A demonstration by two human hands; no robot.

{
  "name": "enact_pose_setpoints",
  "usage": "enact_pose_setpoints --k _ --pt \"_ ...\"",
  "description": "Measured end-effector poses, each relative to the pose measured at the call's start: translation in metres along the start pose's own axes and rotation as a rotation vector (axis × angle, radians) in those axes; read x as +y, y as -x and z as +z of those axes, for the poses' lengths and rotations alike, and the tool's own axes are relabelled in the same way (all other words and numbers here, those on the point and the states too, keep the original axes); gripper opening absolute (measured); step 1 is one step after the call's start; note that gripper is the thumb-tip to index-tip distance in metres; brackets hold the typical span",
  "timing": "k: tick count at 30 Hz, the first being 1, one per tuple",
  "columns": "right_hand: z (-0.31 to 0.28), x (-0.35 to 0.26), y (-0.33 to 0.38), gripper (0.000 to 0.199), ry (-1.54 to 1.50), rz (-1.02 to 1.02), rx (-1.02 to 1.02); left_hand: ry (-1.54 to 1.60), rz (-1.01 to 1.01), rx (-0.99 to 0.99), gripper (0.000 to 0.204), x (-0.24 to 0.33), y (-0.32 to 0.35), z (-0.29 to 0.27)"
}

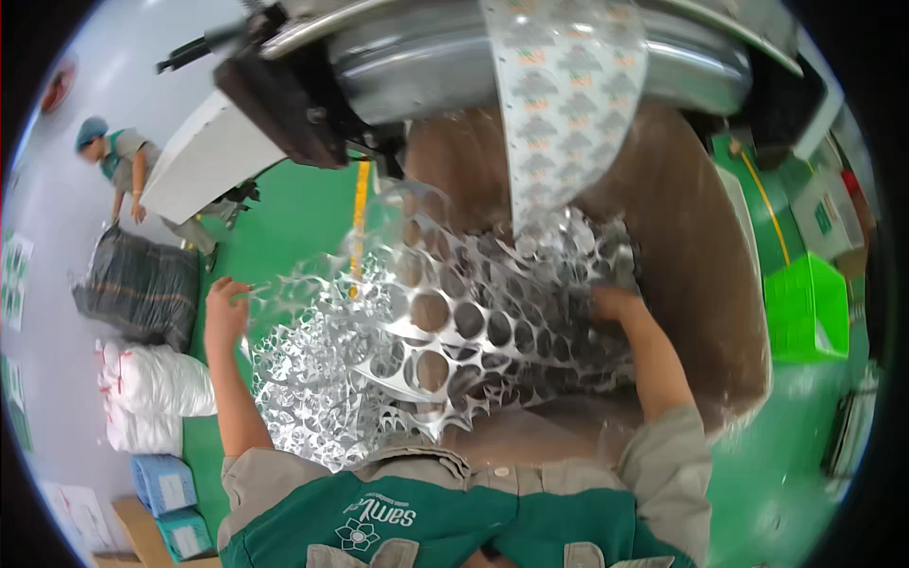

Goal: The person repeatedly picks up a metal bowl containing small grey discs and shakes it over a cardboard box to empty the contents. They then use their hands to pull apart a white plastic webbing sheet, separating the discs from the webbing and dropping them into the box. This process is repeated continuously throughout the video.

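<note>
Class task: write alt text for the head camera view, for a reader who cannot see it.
Seen from above, a person's left hand and right hand grip a shiny silver foil web punched with round holes, bunched over a large brown cardboard bin. A printed strip hangs from a machine roller above; another person bends over sacks on the green floor.

A big heap of shiny punched foil (417, 331) filled the space between the left hand (225, 312) and the right hand (614, 303), so no hand could pass straight across. Just above it hung the machine's metal drum (426, 57) and a printed strip (563, 95), closing the way up. The brown box wall (701, 246) shut off the right. The green floor (294, 218) on the left was open, with sacks (142, 284) farther out.
</note>
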State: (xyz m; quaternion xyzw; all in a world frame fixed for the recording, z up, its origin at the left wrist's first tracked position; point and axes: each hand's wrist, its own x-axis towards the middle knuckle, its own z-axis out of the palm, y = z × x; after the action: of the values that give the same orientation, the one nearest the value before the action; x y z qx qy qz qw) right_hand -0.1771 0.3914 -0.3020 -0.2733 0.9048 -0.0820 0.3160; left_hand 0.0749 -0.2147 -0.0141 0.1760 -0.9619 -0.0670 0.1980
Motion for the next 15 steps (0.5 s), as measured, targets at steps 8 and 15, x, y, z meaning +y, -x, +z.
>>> enact_pose_setpoints --k 8,15 --pt "-0.029 -0.017 0.005 0.076 0.07 0.142 -0.281 0.197 0.722 -0.039 0.026 0.248 0.003 0.018" --pt "-0.088 -0.105 0.032 0.07 0.181 -0.021 -0.2 -0.134 0.8 -0.462 0.066 0.256 0.009 0.111"
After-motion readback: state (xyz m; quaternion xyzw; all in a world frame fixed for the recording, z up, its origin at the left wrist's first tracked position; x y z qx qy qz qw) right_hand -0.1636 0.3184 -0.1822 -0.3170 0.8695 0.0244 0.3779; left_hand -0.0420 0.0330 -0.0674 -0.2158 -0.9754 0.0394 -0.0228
